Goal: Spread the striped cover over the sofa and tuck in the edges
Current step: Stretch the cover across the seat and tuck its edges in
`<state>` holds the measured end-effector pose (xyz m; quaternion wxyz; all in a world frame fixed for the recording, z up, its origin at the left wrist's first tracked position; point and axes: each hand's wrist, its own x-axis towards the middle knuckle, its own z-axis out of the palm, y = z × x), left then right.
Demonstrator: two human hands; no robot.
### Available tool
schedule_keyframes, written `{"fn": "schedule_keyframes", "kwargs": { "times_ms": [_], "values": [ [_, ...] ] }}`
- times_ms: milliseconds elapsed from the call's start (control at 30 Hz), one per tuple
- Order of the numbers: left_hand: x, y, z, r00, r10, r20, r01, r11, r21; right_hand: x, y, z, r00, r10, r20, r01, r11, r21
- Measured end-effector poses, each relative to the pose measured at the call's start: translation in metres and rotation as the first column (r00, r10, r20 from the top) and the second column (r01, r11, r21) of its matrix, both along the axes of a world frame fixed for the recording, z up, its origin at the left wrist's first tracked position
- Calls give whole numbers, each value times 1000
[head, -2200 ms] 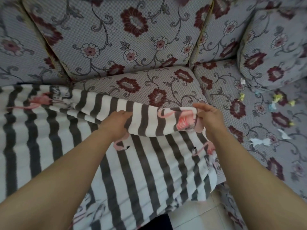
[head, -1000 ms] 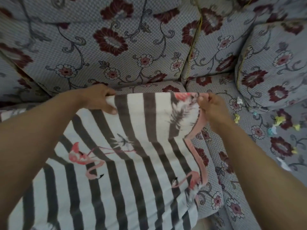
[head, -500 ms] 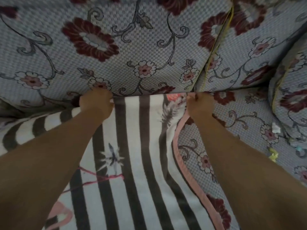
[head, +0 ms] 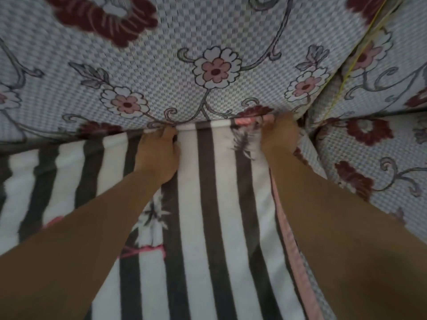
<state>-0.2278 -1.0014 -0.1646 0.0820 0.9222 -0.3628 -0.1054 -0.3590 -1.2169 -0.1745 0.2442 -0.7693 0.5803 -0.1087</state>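
Floral sofa (head: 208,31) cushions now loom close as left hand (head: 159,155) and right hand (head: 280,135), fingers curled on the striped cover (head: 208,227), push its top edge, raised a second ago, into the back crease.

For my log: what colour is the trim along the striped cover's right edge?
Pink, on the striped cover; seen in the head view.
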Motion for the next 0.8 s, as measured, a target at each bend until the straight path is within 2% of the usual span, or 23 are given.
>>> {"fn": "schedule_keyframes", "kwargs": {
  "times_ms": [67,167,233,300,333,367,433,667,733,800],
  "values": [
    [3,-1,-7,999,-45,13,43,993,111,-1,-3,-3,999,27,-23,-27,1000,0],
    [19,-9,2,983,-7,-182,48,973,224,0,-9,1,999,30,-25,-28,997,68],
    [24,-9,14,974,-6,-227,62,968,243,-2,-6,15,999,44,-10,-43,995,95],
    [20,-5,23,992,-51,-117,75,974,215,-7,8,26,964,238,-122,-252,961,-114],
    [15,-3,27,993,-76,-92,94,973,212,-11,17,30,905,368,-214,-411,884,-221],
    [10,-3,27,989,-94,-115,118,965,233,-16,27,27,829,483,-282,-549,799,-246],
    [7,-4,23,976,-95,-194,152,940,305,-17,38,21,715,599,-360,-668,738,-100],
    [20,-13,2,961,-91,-261,190,904,382,12,14,5,656,612,-441,-587,782,211],
    [18,-8,9,949,-96,-299,201,917,344,12,21,10,648,600,-470,-568,791,226],
    [15,8,21,961,-122,-249,187,948,257,9,36,20,619,586,-523,-618,774,136]
  ]
}}
